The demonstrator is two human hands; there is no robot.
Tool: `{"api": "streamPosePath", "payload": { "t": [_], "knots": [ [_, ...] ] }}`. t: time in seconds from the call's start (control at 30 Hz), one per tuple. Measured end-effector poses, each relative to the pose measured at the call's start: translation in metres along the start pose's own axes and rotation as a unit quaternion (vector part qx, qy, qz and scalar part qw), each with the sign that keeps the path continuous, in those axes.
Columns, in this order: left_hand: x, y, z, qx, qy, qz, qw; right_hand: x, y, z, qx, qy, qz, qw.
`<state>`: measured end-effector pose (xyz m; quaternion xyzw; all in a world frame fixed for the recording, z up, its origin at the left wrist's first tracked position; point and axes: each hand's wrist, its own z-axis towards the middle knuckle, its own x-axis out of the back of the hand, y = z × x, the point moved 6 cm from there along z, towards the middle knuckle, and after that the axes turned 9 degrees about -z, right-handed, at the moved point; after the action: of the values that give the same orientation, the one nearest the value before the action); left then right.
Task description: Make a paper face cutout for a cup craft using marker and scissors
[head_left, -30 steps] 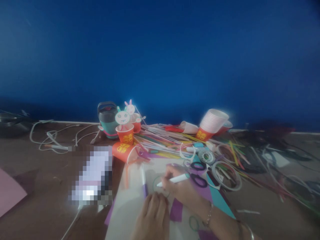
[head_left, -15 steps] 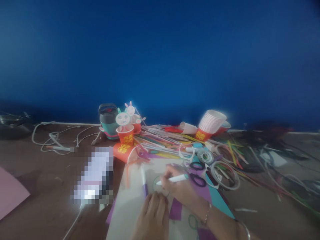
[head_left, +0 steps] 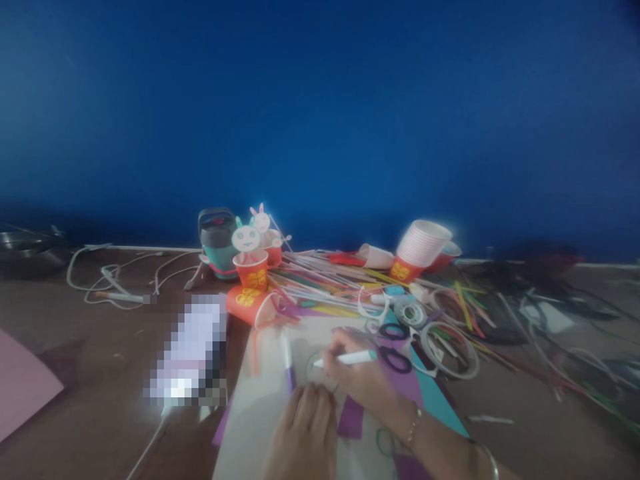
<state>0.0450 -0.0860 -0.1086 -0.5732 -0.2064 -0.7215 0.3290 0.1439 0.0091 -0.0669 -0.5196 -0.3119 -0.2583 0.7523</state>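
1. In the head view, the right hand [head_left: 345,363] is grasping a white marker [head_left: 354,358] between thumb and fingers, with the tip pointing left and the green end pointing right.
2. The marker is sitting over a sheet of pale paper [head_left: 240,427] in the near middle, its tip lying at the left side of a faint green circle [head_left: 309,363]; whether it is touching the paper, I cannot tell.
3. The left hand [head_left: 310,423] is resting palm down on the same sheet, just nearer than the circle, its fingers lying together, loosely bent and gripping nothing that shows.
4. A purple and white pen [head_left: 287,357] is lying to the left of the circle, and a purple paper piece [head_left: 351,419] is lying just right of the left hand.
5. A pair of scissors [head_left: 395,360] is lying just right of the right hand, with a roll of tape [head_left: 411,312] sitting farther off.
6. Beyond the sheet, an orange cup [head_left: 245,305] is lying on its side, while colored sticks [head_left: 320,277] are spreading toward a leaning stack of cups [head_left: 425,241] on the far right.
7. On the left, a phone [head_left: 190,340], blurred into blocks, is lying beside the sheet.
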Motion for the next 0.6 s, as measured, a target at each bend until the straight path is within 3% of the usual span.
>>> {"api": "streamPosePath", "payload": {
  "t": [0.3, 0.6],
  "knots": [
    [-0.0032, -0.001, -0.0025, -0.019, 0.036, 0.012, 0.999, -0.0005, 0.0002, -0.0015, -0.007, 0.001, 0.008, 1.0],
    [-0.0022, -0.0003, -0.0026, -0.013, 0.037, 0.005, 0.999, 0.0, -0.0003, -0.0023, -0.013, -0.001, 0.025, 1.0]
  ]
}}
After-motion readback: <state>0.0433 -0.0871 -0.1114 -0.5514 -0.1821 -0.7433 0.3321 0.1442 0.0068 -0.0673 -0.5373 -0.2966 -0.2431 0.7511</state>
